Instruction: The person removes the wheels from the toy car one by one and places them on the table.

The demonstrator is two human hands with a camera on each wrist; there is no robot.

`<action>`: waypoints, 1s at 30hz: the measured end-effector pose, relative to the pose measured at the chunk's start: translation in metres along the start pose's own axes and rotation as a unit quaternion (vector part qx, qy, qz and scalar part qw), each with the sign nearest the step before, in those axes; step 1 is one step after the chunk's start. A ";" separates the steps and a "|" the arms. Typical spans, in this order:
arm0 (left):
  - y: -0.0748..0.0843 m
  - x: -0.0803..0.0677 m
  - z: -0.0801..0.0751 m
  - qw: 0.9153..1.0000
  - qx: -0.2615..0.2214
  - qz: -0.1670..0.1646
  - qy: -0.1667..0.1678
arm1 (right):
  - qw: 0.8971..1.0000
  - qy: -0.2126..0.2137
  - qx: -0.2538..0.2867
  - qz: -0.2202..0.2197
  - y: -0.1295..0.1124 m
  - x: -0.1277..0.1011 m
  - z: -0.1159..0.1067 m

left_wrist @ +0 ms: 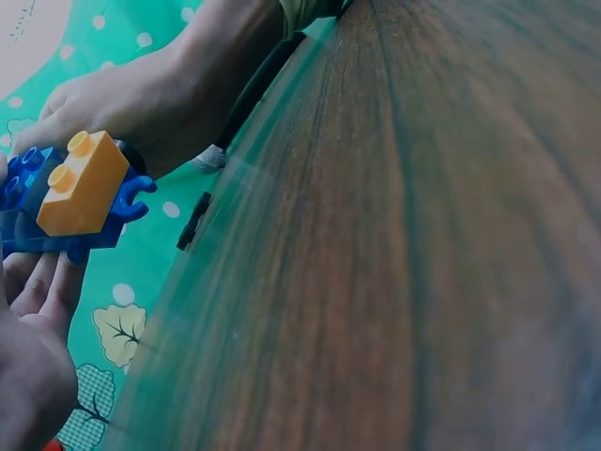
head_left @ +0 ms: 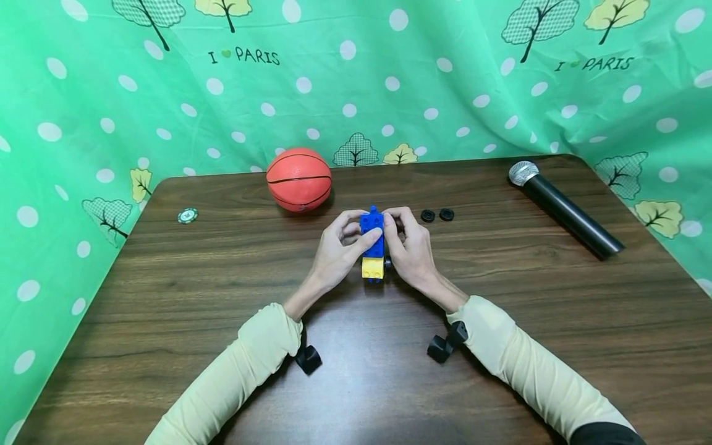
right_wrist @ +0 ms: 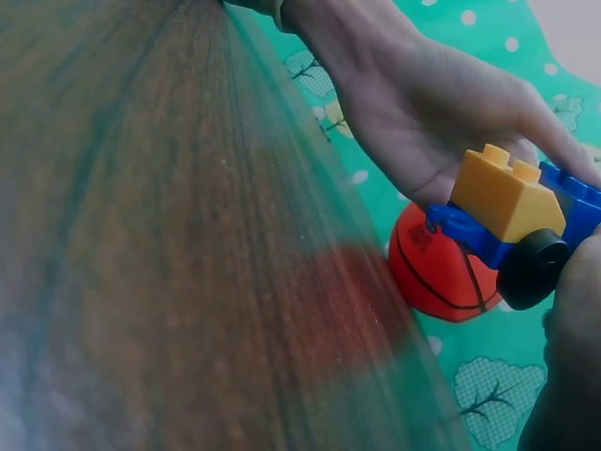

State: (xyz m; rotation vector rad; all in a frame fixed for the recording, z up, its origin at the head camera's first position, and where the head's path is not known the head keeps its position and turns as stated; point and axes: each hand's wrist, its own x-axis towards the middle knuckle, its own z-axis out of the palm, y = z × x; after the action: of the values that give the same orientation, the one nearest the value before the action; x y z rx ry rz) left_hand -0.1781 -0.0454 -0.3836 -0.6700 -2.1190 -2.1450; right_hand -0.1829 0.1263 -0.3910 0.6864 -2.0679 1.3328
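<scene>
A toy brick car [head_left: 372, 247], blue with a sloped yellow brick [head_left: 372, 267] at its near end, is held between both hands above the table. My left hand [head_left: 338, 246] grips it from the left, thumb across the blue top. From the right, my right hand [head_left: 410, 247] pinches at the car's far right side; whatever lies between those fingertips is hidden. One black wheel [right_wrist: 533, 270] sits on the car's right side near the yellow brick, in the right wrist view. A blue hook [left_wrist: 133, 199] sticks out of its near end in the left wrist view.
Two small black wheels [head_left: 446, 214] lie on the table just right of the hands. Behind stands a red toy basketball [head_left: 299, 180]. A green-and-white chip [head_left: 187, 215] lies at far left, a black microphone [head_left: 573, 213] at right. A green curtain [head_left: 345, 80] hangs behind.
</scene>
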 end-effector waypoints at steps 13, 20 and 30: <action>0.003 -0.001 0.003 0.998 0.060 -0.001 0.024 | 0.998 0.010 0.026 0.060 -0.005 -0.001 0.000; 0.003 -0.001 0.000 0.998 0.058 -0.010 0.015 | 0.999 -0.011 -0.001 0.035 -0.004 0.000 0.000; 0.001 0.000 -0.010 0.999 0.011 -0.034 -0.016 | 0.998 -0.034 -0.047 -0.036 0.001 0.001 0.000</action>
State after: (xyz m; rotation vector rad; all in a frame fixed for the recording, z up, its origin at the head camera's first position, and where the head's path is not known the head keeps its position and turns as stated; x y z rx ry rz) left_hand -0.1807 -0.0549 -0.3824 -0.6444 -2.2091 -2.1558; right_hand -0.1841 0.1269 -0.3910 0.7669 -2.1230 1.1795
